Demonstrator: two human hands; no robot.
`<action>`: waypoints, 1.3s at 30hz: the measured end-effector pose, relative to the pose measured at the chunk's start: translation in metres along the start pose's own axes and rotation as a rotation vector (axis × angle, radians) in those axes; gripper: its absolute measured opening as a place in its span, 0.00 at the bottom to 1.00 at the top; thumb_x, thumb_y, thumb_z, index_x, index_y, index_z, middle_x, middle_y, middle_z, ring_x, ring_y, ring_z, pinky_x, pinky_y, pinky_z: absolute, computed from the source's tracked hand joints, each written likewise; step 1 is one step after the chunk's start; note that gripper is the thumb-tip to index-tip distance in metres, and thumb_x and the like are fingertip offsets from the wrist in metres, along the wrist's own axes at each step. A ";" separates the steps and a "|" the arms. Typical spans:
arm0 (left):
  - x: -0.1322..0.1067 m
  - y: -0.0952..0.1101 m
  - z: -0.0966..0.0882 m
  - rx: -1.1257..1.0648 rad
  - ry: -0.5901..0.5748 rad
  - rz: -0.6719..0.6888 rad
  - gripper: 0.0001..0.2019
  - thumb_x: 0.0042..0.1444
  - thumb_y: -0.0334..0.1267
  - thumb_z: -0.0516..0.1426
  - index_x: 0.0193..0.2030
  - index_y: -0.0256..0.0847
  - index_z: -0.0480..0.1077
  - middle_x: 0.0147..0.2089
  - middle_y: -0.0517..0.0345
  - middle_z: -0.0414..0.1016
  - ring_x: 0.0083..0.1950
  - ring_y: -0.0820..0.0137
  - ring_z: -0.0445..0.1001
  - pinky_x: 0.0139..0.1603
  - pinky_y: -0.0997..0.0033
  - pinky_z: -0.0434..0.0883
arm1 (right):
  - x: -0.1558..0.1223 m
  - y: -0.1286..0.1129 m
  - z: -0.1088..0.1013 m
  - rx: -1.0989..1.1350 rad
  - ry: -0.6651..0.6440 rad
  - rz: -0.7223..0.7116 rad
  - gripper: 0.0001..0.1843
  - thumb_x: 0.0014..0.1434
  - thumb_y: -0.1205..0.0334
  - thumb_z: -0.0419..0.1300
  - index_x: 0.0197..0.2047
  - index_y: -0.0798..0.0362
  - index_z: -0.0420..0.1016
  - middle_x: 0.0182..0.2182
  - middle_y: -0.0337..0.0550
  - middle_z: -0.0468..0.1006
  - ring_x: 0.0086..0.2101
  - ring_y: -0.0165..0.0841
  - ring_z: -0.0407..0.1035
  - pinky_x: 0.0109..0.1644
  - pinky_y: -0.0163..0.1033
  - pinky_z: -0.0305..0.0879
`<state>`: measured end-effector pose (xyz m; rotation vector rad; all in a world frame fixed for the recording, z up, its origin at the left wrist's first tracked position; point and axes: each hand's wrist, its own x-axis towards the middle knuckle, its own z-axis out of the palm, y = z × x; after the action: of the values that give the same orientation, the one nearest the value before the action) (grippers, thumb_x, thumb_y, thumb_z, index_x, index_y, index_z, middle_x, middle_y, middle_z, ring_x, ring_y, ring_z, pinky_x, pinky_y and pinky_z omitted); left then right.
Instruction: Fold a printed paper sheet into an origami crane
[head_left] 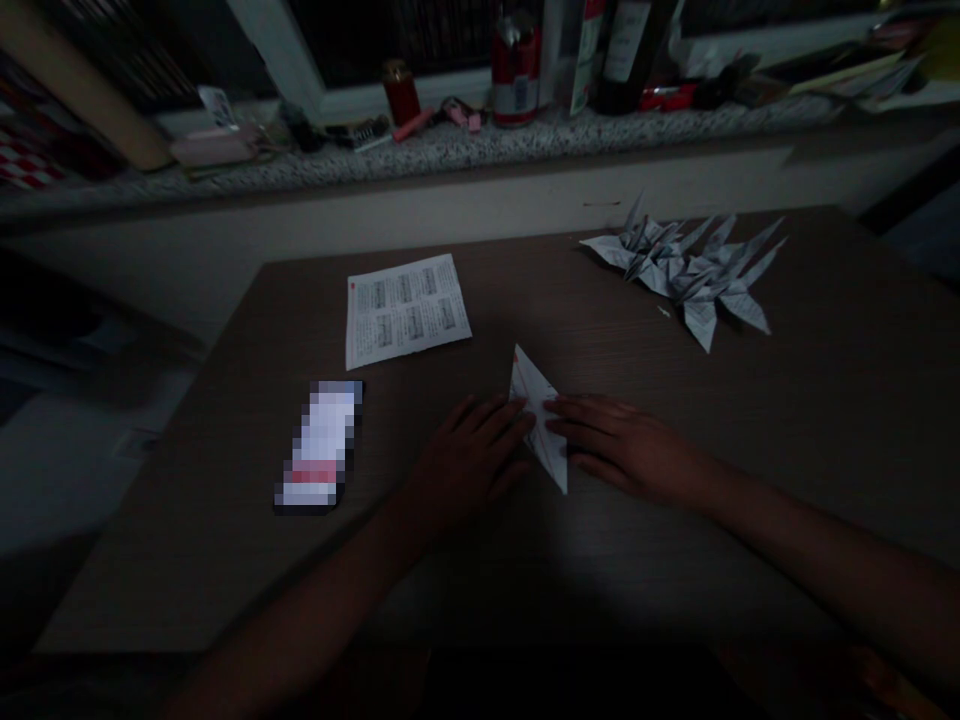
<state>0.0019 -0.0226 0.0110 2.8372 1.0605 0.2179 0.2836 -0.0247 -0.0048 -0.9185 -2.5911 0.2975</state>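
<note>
A home, by its cluttered windowsill (300, 172) with jar (400, 94) and bottle (627, 50).

Low light overall, room mostly in shadow; dark-brown wood-grain table (847, 340) fills the foreground, far edge close to a pale wall (517, 208) that runs up to a speckled grey stone sill (322, 172). Above the sill, white window frame (281, 60) with near-black panes (405, 35), faint vertical lines visible through the glass; sill is cluttered, incl. a jar (401, 95), a red can (516, 85) and a dark bottle (628, 55) with a pale label. Left of the table, dim greyish surface low down, too dark to say if floor or wall.
</note>
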 end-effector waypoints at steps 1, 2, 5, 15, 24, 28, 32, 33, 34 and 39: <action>0.000 0.000 0.000 -0.001 -0.002 0.003 0.25 0.74 0.48 0.50 0.73 0.42 0.62 0.75 0.50 0.62 0.76 0.56 0.59 0.77 0.45 0.54 | 0.000 -0.001 0.000 -0.001 0.001 0.004 0.23 0.71 0.61 0.58 0.67 0.51 0.72 0.67 0.54 0.71 0.67 0.47 0.64 0.68 0.59 0.66; 0.001 0.001 0.000 -0.003 -0.005 0.003 0.25 0.74 0.49 0.50 0.73 0.42 0.61 0.75 0.50 0.62 0.76 0.57 0.59 0.77 0.46 0.54 | 0.000 -0.002 0.000 -0.003 0.004 0.008 0.22 0.71 0.61 0.58 0.66 0.52 0.72 0.67 0.54 0.71 0.66 0.47 0.65 0.68 0.59 0.66; 0.002 0.002 0.002 -0.001 -0.025 -0.004 0.27 0.74 0.49 0.50 0.75 0.42 0.58 0.75 0.50 0.62 0.75 0.57 0.61 0.77 0.46 0.54 | 0.000 -0.003 0.001 -0.019 -0.003 0.000 0.23 0.71 0.61 0.58 0.67 0.54 0.72 0.67 0.55 0.72 0.65 0.48 0.66 0.67 0.59 0.67; 0.008 0.000 0.008 0.000 -0.022 -0.006 0.28 0.75 0.50 0.48 0.78 0.45 0.53 0.79 0.51 0.55 0.79 0.58 0.54 0.78 0.44 0.50 | -0.001 -0.002 0.004 -0.022 -0.008 -0.012 0.24 0.71 0.59 0.58 0.68 0.53 0.70 0.66 0.55 0.72 0.65 0.48 0.66 0.66 0.60 0.67; 0.008 0.000 0.005 0.004 -0.005 -0.010 0.27 0.75 0.49 0.48 0.76 0.43 0.56 0.79 0.52 0.55 0.79 0.57 0.52 0.78 0.43 0.49 | 0.000 -0.006 0.003 -0.014 0.005 -0.014 0.22 0.71 0.59 0.58 0.65 0.53 0.73 0.65 0.54 0.74 0.62 0.48 0.69 0.65 0.59 0.69; 0.008 0.001 -0.001 0.004 0.025 -0.041 0.25 0.74 0.48 0.50 0.73 0.42 0.62 0.73 0.48 0.64 0.74 0.56 0.62 0.77 0.45 0.53 | -0.002 -0.010 0.003 0.046 0.009 -0.053 0.22 0.72 0.60 0.56 0.66 0.51 0.72 0.64 0.52 0.75 0.60 0.44 0.72 0.64 0.55 0.71; 0.010 -0.002 -0.002 -0.020 0.024 -0.034 0.21 0.74 0.42 0.51 0.70 0.41 0.65 0.68 0.49 0.71 0.68 0.60 0.69 0.76 0.48 0.58 | -0.001 -0.011 0.002 0.084 0.034 -0.093 0.20 0.72 0.63 0.56 0.65 0.52 0.73 0.63 0.51 0.77 0.59 0.41 0.73 0.63 0.51 0.72; 0.010 -0.004 -0.002 -0.024 0.022 -0.028 0.20 0.74 0.40 0.51 0.69 0.40 0.65 0.68 0.49 0.72 0.68 0.60 0.69 0.76 0.49 0.58 | 0.000 -0.010 0.002 0.083 0.046 -0.088 0.20 0.72 0.63 0.56 0.64 0.51 0.74 0.62 0.51 0.77 0.58 0.41 0.74 0.62 0.51 0.73; 0.010 -0.005 -0.001 -0.026 0.020 -0.023 0.20 0.74 0.39 0.51 0.69 0.40 0.66 0.68 0.49 0.72 0.68 0.61 0.70 0.76 0.49 0.58 | 0.001 -0.009 0.001 0.076 0.060 -0.078 0.19 0.72 0.64 0.57 0.63 0.51 0.75 0.61 0.51 0.78 0.58 0.41 0.74 0.62 0.51 0.73; 0.011 -0.011 0.007 -0.024 0.011 0.052 0.19 0.74 0.34 0.50 0.69 0.39 0.65 0.68 0.49 0.72 0.69 0.61 0.69 0.75 0.50 0.59 | 0.005 0.002 0.001 -0.003 0.124 -0.050 0.17 0.70 0.64 0.59 0.61 0.52 0.76 0.62 0.52 0.77 0.62 0.45 0.70 0.67 0.58 0.67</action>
<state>0.0037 -0.0072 0.0038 2.8483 0.9800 0.2497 0.2809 -0.0207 -0.0048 -0.8437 -2.4971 0.2162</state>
